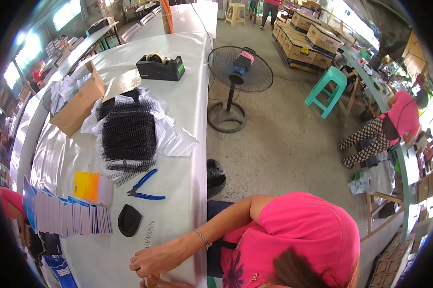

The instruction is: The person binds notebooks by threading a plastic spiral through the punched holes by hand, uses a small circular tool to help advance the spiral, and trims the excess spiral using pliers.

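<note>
My right hand (pixel 154 261), wearing a ring and a bracelet, is low over the white table with its fingers bent and closed. A thin black spiral binding coil (pixel 149 234) runs out from under it. Below that hand a small yellow-brown edge (pixel 152 280) shows; what it belongs to is hidden. Only a sliver of my left hand (pixel 171 284) appears at the bottom border, its fingers mostly out of sight. Beside the coil lies a black rounded, flat-topped piece (pixel 129 220). Beyond it are blue-handled pliers (pixel 147 186), spread apart.
A row of small notebooks (pixel 72 216) stands left, a yellow-covered one (pixel 86 185) behind. Further back are a pile of black coils (pixel 129 129), a cardboard box (pixel 80 103) and a tape dispenser (pixel 160 67). A fan (pixel 231 91) stands right of the table; another person (pixel 402 115) bends at the far right.
</note>
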Available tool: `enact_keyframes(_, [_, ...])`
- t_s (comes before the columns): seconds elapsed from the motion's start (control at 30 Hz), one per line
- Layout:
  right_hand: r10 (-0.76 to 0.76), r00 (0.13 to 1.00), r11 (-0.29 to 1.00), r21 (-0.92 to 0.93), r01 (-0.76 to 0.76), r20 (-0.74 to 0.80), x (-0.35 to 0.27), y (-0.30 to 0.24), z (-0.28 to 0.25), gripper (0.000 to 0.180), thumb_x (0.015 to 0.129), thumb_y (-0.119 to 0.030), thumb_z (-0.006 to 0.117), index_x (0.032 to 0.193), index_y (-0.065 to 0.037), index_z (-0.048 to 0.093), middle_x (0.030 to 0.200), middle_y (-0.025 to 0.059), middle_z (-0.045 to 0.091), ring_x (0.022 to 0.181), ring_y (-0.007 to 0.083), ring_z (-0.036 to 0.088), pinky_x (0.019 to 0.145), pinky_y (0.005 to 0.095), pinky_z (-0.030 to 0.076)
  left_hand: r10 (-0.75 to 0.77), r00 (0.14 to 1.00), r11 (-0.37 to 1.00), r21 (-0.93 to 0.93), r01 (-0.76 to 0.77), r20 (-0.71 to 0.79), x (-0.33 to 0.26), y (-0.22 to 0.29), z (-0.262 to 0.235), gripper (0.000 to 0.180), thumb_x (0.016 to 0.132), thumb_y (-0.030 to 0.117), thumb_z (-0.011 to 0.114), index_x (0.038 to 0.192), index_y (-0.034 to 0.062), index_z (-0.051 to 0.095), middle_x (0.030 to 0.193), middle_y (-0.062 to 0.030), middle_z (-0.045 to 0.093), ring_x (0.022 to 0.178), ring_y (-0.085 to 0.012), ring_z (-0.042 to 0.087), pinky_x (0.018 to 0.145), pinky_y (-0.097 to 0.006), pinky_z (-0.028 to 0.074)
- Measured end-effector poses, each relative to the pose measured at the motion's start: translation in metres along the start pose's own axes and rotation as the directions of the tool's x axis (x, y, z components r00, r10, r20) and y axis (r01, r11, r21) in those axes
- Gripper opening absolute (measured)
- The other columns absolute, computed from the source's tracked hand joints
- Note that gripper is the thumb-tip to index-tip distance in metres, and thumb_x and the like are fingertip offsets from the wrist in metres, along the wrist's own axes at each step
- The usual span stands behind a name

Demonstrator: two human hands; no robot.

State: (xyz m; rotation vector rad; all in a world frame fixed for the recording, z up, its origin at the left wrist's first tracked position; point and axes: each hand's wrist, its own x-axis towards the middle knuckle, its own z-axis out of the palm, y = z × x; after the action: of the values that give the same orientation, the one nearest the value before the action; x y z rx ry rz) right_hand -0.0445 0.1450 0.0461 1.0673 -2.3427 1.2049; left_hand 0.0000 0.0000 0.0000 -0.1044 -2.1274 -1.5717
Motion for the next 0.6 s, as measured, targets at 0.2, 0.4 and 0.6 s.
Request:
enact_keyframes(0.2, [0.000, 0.993, 1.000, -0.016, -0.002, -0.114, -0.001, 0.001, 0.011, 0.011, 0.075, -0.006, 0.071, 0.079, 0.003, 0.067, 0.089, 0.0144, 0.061, 0.096, 0.0299, 0.061, 0.081, 0.0392, 0.052, -0.061, 0.998, 0.997, 0.037, 0.062, -0.009, 0.000, 0.007, -0.001, 0.055, 0.097, 0.037, 0.064, 0.121, -0.0077, 0.043, 0.092, -0.0169, 0.061, 0.082, -0.0265, 0.063, 0.068, -0.037, 0.054])
enact_keyframes(0.4, [-0.003, 0.980, 1.000, 0.016, 0.006, -0.201, 0.000, 0.009, 0.023, 0.014, 0.072, -0.008, 0.074, 0.078, 0.002, 0.068, 0.087, 0.0144, 0.062, 0.093, 0.0308, 0.061, 0.079, 0.0405, 0.053, -0.048, 0.999, 0.992, 0.114, 0.048, 0.001, 0.000, 0.002, -0.005, 0.052, 0.098, 0.037, 0.064, 0.121, -0.0058, 0.046, 0.094, -0.0158, 0.061, 0.083, -0.0260, 0.063, 0.070, -0.038, 0.054])
enact_keyframes(0.6, [0.030, 0.985, 0.999, 0.039, -0.024, -0.168, 0.001, 0.010, 0.024, 0.017, 0.070, -0.009, 0.077, 0.080, 0.002, 0.069, 0.087, 0.0144, 0.062, 0.092, 0.0305, 0.062, 0.077, 0.0404, 0.054, -0.077, 0.997, 0.979, 0.189, 0.077, -0.003, -0.001, 0.019, -0.003, 0.046, 0.099, 0.033, 0.062, 0.120, -0.0055, 0.049, 0.096, -0.0152, 0.062, 0.085, -0.0264, 0.064, 0.074, -0.038, 0.054])
